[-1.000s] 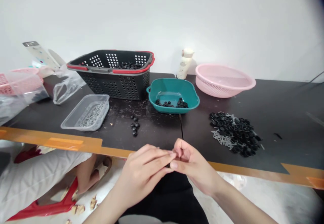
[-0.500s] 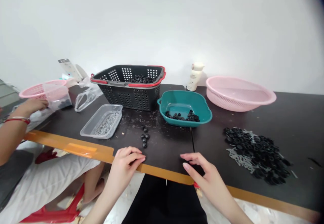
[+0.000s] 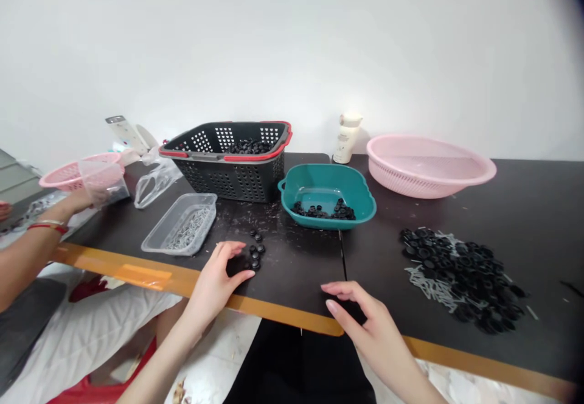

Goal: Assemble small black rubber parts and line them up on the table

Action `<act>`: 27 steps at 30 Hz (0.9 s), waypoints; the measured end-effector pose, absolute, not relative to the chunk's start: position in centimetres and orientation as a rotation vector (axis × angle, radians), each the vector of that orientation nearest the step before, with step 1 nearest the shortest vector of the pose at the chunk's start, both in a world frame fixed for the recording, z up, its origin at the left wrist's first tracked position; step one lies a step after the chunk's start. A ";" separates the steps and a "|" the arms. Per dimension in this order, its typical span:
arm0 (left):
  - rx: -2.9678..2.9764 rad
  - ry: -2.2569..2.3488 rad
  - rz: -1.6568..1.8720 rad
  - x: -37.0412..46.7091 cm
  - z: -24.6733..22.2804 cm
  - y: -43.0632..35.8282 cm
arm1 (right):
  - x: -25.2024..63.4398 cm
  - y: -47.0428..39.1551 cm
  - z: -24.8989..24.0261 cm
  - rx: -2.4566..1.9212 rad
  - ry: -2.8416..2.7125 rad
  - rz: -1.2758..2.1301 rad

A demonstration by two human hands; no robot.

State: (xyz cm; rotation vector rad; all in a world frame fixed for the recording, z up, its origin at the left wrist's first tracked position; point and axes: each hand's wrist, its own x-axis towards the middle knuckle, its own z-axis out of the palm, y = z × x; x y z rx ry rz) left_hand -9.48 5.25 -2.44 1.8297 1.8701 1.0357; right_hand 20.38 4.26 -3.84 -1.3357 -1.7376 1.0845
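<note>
Several small round black caps (image 3: 260, 248) lie in a loose cluster on the dark table. My left hand (image 3: 219, 279) is beside them at the table's front edge, thumb and fingers apart around the near side of the cluster. Whether a fingertip touches a cap is hard to tell. Over the front edge further right is my right hand (image 3: 360, 313), its fingers apart and nothing visible in it. Beyond the hands stands a teal basin (image 3: 328, 179) with black caps in its bottom. Left of the cluster, a clear plastic tub (image 3: 157, 233) holds many small grey metal pins.
A black basket (image 3: 232, 179) with red handles holds more black parts. A pile of black caps and grey pins (image 3: 465, 276) lies at right, before a pink basket (image 3: 424, 173). A white bottle (image 3: 347, 139) stands by the wall. At left, a co-worker's arm (image 3: 36, 240) reaches toward a plastic bag.
My left hand has opened and moved slightly left and up, toward the caps. My right hand has hardly moved. The co-worker's hand has shifted to the right. The view has moved slightly.
</note>
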 end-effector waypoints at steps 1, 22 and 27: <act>1.854 1.918 0.991 -9.7 -2.0 5.1 | 20.4 4.3 -4.0 -1.329 -1.745 1.088; 2.362 1.758 -0.519 6.0 5.8 27.6 | 20.8 3.9 -2.8 -1.115 -1.618 1.109; 2.358 1.766 -0.472 5.4 5.7 27.0 | 25.9 6.1 -0.9 -1.350 -1.821 0.674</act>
